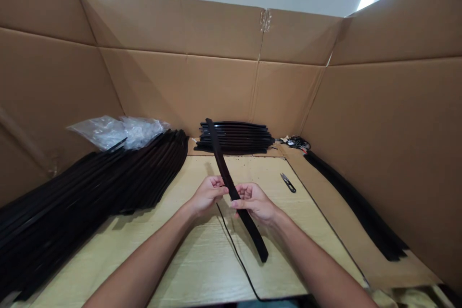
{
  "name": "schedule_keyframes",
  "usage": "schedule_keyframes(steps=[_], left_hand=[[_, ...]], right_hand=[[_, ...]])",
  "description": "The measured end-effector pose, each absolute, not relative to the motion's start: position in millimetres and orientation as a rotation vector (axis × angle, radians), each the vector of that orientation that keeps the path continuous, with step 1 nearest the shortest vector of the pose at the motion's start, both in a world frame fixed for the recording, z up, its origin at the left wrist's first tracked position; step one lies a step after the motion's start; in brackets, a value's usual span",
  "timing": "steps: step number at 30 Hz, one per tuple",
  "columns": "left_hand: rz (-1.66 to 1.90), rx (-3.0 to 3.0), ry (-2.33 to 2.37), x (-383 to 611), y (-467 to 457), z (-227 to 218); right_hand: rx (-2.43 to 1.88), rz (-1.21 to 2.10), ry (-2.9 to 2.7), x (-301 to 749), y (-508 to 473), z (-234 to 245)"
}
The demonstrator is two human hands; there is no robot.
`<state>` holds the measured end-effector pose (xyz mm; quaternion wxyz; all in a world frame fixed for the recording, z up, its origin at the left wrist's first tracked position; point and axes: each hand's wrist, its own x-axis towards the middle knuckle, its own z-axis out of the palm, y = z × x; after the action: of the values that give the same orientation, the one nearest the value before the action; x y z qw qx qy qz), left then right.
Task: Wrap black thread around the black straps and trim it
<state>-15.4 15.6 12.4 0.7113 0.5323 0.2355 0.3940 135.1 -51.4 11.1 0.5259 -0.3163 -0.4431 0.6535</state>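
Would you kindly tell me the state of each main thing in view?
Black strip: held, slightly curved
Left hand: pinching the strip
Right hand: pinching the strip
Snips: lying on the table, unheld
Transparent plastic: crumpled
Left strips: piled, overlapping
Far strips: stacked
Right strips: lying, curved

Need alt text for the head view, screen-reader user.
Left hand and right hand hold a long black strip over a wood-grain tabletop with cardboard walls. A large pile of black strips lies at left, a smaller stack behind, and thread snips at right.
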Motion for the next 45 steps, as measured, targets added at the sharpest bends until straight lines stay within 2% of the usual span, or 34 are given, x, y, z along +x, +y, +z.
schedule_keyframes(steps=[19,26,33,45], left_hand=[[0.987,1.091,0.567,-9.2,14.4,8.4],[0.867,1.178,0.529,-12.4,10.8,11.4],[0.783,1.205,0.502,-12.1,7.6,9.8],[0.919,1.254,0.559,-2.5,-1.0,11.7]], right_hand=[[-0.831,1.408,-0.921,134.1,-50.1,11.4],[-0.801,1.468,-1.046,134.7,-52.5,11.7],[-0.805,1.405,-1.115,137.2,-51.7,15.8],[-1.002,1.197,-1.128,136.5,-49.2,17.5]])
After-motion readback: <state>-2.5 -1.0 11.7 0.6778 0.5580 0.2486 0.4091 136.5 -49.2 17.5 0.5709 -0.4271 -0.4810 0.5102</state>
